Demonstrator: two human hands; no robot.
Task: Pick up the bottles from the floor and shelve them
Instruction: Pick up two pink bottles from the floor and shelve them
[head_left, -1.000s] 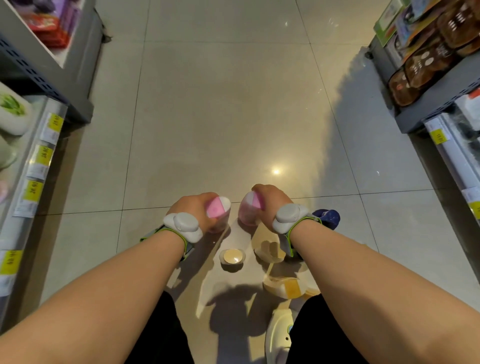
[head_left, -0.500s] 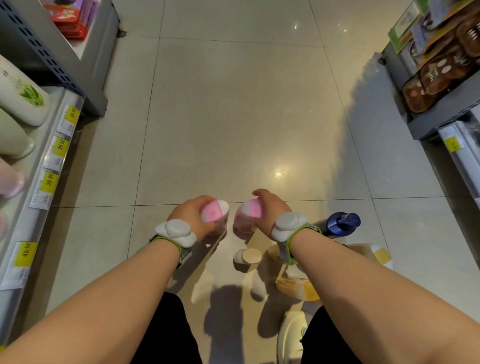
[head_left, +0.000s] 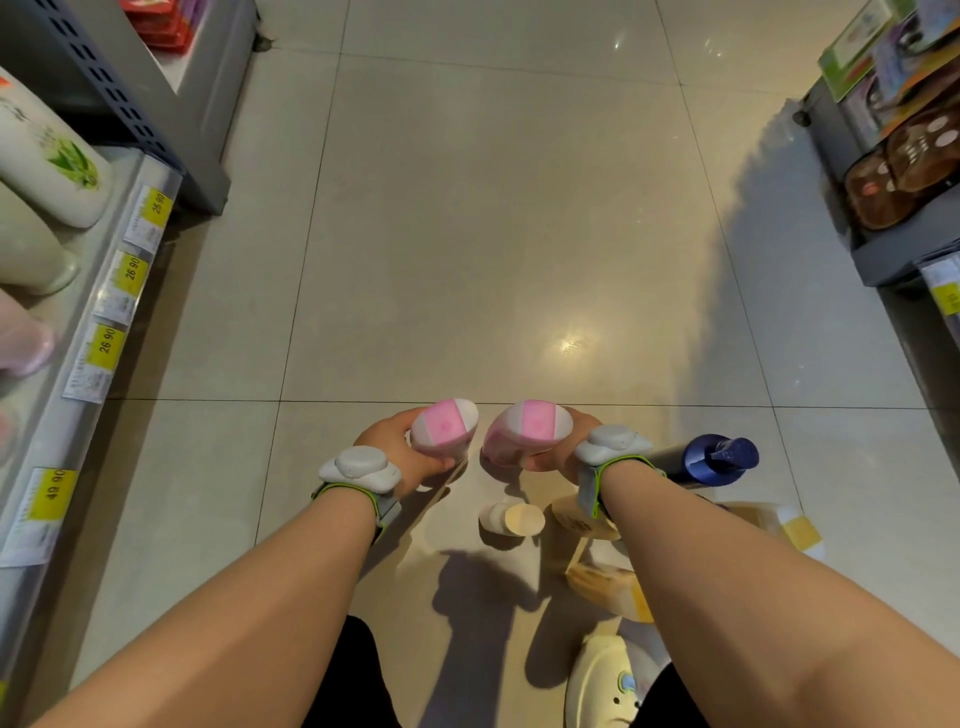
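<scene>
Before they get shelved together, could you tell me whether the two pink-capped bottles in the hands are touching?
Apart: the head view shows a strip of floor between the left bottle and the right bottle.

Yellow price tags ran along the front edge of the left shelf (head_left: 78, 332). The farthest tag (head_left: 157, 203) read 25 90. The next tag (head_left: 131, 268) read 26 90, and the one after it (head_left: 105, 340) also read 26 90. The nearest tag (head_left: 53, 486) read 49 90. Each had a white slip of small print beneath it, too small to read. A white bottle (head_left: 47, 156) on that shelf carried a green leaf picture and dark lettering, possibly a brand name, but blurred. A yellow tag (head_left: 948, 300) on the right shelf edge could not be read.
</scene>
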